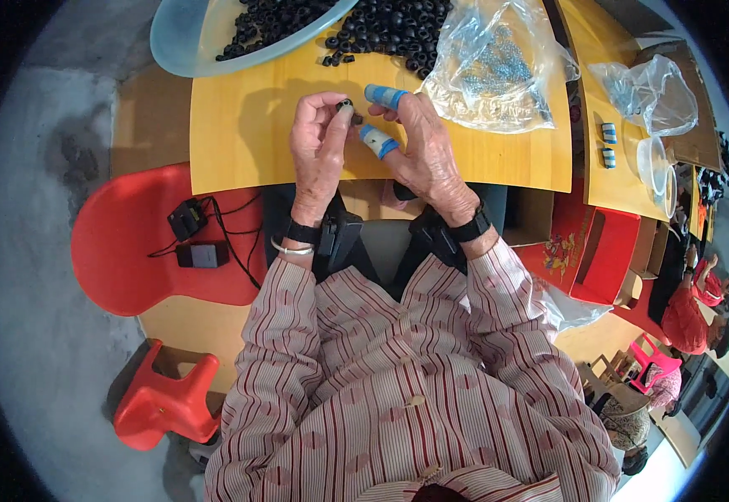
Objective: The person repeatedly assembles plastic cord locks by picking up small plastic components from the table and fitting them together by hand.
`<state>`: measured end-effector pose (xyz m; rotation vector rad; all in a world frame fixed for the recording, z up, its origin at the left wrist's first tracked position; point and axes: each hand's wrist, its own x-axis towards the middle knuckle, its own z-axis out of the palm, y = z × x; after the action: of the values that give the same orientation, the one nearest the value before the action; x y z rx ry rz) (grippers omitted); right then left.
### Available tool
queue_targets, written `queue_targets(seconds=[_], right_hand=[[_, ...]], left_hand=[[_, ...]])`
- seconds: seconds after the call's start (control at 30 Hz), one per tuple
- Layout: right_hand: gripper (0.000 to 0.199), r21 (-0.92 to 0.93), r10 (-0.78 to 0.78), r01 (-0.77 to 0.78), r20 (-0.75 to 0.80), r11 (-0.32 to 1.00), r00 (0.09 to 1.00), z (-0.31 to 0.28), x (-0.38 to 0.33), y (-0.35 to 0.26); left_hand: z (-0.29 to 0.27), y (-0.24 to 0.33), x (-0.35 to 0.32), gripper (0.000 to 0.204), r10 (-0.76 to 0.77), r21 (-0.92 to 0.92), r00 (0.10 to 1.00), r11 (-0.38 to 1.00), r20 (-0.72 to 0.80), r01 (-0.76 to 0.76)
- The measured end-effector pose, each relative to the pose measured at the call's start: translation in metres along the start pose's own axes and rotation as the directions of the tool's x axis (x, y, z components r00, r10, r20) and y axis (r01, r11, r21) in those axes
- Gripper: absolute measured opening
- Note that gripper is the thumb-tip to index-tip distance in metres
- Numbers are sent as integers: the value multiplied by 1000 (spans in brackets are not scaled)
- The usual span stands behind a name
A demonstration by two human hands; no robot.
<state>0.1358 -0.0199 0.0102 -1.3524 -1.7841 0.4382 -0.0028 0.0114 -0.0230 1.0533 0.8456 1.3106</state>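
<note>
Over the yellow table, my left hand (318, 146) pinches a small black ring-shaped part (345, 105) between thumb and fingertips. My right hand (431, 151) is just beside it, its fingers curled toward the left fingertips. Blue-and-white tape wraps the right thumb (377, 140) and index finger (385, 96). A small dark bit shows between the two hands near the right fingertips, too small to name. Beyond my hands lies a heap of small black ring parts (390, 33). To its right is a clear plastic bag (490, 79) holding small bluish translucent pieces.
A pale blue basin (172, 42) with more black parts stands far left on the table (239, 151). At left, a red chair (122, 234) holds black adapters and cables. On the right table are two blue-and-white tape pieces (608, 144) and another plastic bag (653, 92). Other people sit far right.
</note>
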Motion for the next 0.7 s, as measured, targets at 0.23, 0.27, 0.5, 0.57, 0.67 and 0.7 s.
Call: queue_targets(seconds=[0.23, 0.27, 0.5, 0.57, 0.67, 0.7], right_hand=[[32, -96, 14, -15, -18, 995, 1000, 5, -5, 5], [31, -120, 14, -14, -8, 993, 1000, 4, -6, 6], [29, -227, -102, 101, 6, 969, 995, -8, -20, 2], [28, -217, -100, 96, -10, 971, 995, -16, -24, -4], [26, -222, -108, 99, -27, 970, 994, -24, -32, -7], [26, -235, -117, 108, -27, 966, 993, -26, -34, -8]], left_hand=[[-4, -2, 0, 17, 0, -4, 998, 1000, 55, 0], [-4, -1, -2, 17, -11, 1, 998, 1000, 56, 10], [7, -1, -24, 17, -27, 23, 999, 999, -23, 27], [14, 2, -29, 17, -3, 32, 1000, 999, -11, 3], [23, 7, -36, 16, 20, 59, 1000, 998, 4, -20], [26, 9, -38, 16, 18, 78, 1000, 997, 4, -18]])
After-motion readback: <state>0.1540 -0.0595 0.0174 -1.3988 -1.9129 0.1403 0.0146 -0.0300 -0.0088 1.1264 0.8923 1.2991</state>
